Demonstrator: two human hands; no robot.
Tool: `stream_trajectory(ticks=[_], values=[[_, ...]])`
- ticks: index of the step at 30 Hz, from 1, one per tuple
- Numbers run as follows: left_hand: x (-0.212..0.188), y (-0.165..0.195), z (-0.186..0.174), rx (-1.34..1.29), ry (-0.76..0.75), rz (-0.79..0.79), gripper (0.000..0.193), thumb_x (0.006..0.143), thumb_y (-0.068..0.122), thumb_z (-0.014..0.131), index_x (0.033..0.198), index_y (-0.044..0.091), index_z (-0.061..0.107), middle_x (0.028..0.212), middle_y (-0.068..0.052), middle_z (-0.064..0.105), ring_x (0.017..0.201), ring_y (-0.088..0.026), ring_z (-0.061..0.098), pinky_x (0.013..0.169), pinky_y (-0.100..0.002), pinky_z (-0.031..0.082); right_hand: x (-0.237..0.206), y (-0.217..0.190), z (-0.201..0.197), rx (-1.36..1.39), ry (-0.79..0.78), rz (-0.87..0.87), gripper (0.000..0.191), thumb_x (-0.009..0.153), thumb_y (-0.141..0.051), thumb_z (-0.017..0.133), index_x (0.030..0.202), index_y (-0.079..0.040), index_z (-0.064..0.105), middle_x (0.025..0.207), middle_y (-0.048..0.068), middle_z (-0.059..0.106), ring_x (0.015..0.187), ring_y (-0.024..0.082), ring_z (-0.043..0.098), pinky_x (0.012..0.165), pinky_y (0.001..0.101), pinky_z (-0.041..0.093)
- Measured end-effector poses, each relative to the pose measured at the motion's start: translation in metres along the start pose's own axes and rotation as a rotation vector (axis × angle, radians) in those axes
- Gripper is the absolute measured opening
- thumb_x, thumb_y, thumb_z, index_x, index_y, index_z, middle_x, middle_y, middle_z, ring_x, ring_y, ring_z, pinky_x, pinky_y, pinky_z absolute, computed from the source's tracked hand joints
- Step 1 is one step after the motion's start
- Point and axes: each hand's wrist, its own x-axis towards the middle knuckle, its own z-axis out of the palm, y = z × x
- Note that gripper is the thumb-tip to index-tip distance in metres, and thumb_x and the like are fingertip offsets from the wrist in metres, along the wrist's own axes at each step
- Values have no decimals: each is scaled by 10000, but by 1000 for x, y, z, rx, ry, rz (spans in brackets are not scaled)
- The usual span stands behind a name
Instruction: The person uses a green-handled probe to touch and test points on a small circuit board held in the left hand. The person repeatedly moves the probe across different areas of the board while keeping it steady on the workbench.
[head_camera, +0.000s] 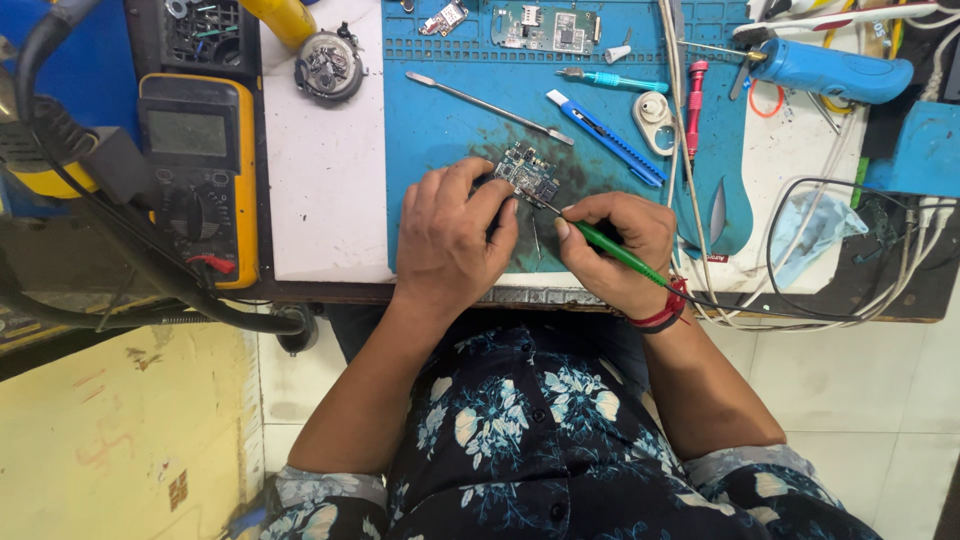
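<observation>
Far off to the left of my grip sits the yellow-cased multimeter (197, 175) with its grey screen and black leads, well apart from the work, and beyond it a round metal part (329, 66) lies on the white bench top (325, 190). My left hand (455, 235) lies curled over the blue rubber work mat (440, 130), fingers pressed down on the near edge of the small green circuit board (528, 174) to pin it flat; the board rests on the darkened, stained patch of the mat just beyond my fingertips. My right hand (618, 250) pinches the green-handled soldering iron (610, 247) like a pen, its thin tip touching the board's near right corner. I judge the work to be in mid-course: the board is bare and being worked on, nothing about it looks closed up, and more loose boards (545, 28) lie at the far edge of the mat. Beyond the grip lie a long steel spudger (488, 107) and a blue utility knife (605, 138); further right are a red screwdriver (694, 105), a blue hot-air handle (840, 72) and tangled white cables (900, 270). Only the iron's black cord (780, 310), trailing under my right wrist, lies close enough to snag.
</observation>
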Motion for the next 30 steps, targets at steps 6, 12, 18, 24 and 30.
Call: stream_trajectory(ticks=[6, 12, 18, 24, 30], values=[[-1, 0, 0, 6, 4, 1, 166, 919, 183, 736, 1062, 102, 717, 1189, -77, 638, 1071, -286, 598, 920, -434, 457, 0, 1, 2, 12, 8, 3, 128, 873, -30, 795, 968, -24, 710, 774, 51, 683, 665, 120, 643, 615, 259, 467], [-1, 0, 2, 4, 9, 2, 170, 917, 181, 737, 1066, 100, 718, 1188, -78, 637, 1062, -281, 599, 913, -431, 457, -1, 2, 0, 0, 3, 2, 125, 875, -31, 797, 965, -27, 711, 778, 51, 686, 670, 119, 649, 617, 259, 472], [-1, -1, 1, 2, 10, 4, 167, 916, 175, 736, 1064, 99, 718, 1189, -80, 639, 1053, -286, 601, 905, -433, 456, 0, 2, 1, -4, -2, -5, 128, 868, -32, 798, 965, -26, 715, 783, 54, 690, 666, 124, 649, 614, 260, 470], [0, -1, 0, -2, 16, 11, 166, 920, 172, 732, 1067, 97, 715, 1197, -83, 638, 1067, -288, 603, 917, -434, 458, 0, 3, 1, 3, -11, -16, 126, 872, -34, 797, 969, -29, 717, 784, 47, 688, 674, 119, 651, 620, 256, 471], [0, 0, 0, 0, 5, 2, 165, 914, 172, 733, 1061, 97, 719, 1189, -85, 643, 1058, -291, 603, 914, -436, 459, -1, 2, 1, 10, -3, 4, 127, 870, -34, 796, 967, -26, 714, 769, 43, 679, 657, 115, 638, 606, 254, 461]])
